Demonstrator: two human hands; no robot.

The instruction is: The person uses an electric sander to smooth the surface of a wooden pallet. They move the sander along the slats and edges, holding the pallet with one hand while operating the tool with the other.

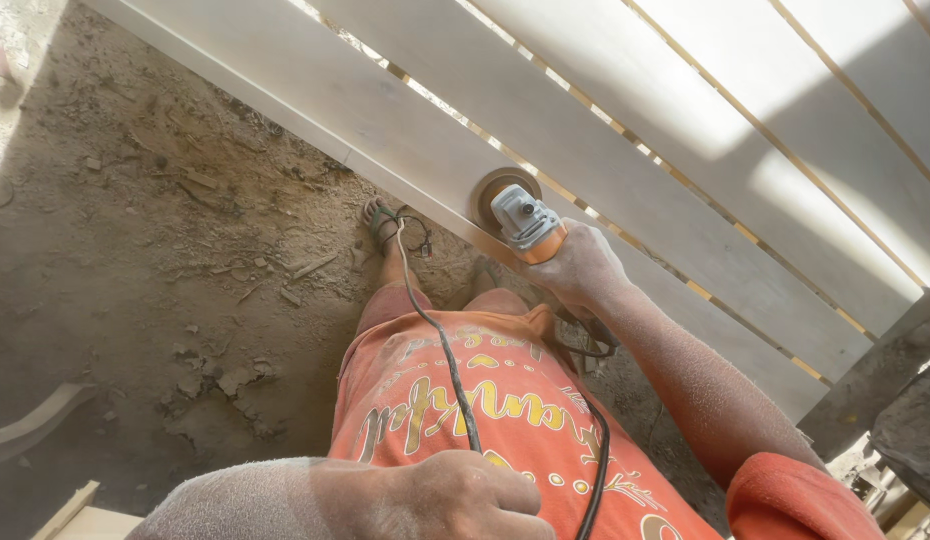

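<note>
Bare, crumbly dirt ground lies underfoot, littered with wood chips and half in shadow, with a pale slatted wooden panel running slantwise across it. Nearest the camera, well short of the panel, the dust-coated left hand is clenched around a black power cord against the orange printed shirt. The cord climbs away over the shirt toward the panel's near edge, and a second stretch of it loops down the shirt's right side. Farther out, the right hand, also powdered with dust, grasps the orange body of an angle grinder. The grinder's grey head sits on the panel's near board, its round sanding disc flat against the wood. Just below the panel's edge, a sandalled foot rests on the dirt. The panel's far boards are lit by bright sun.
</note>
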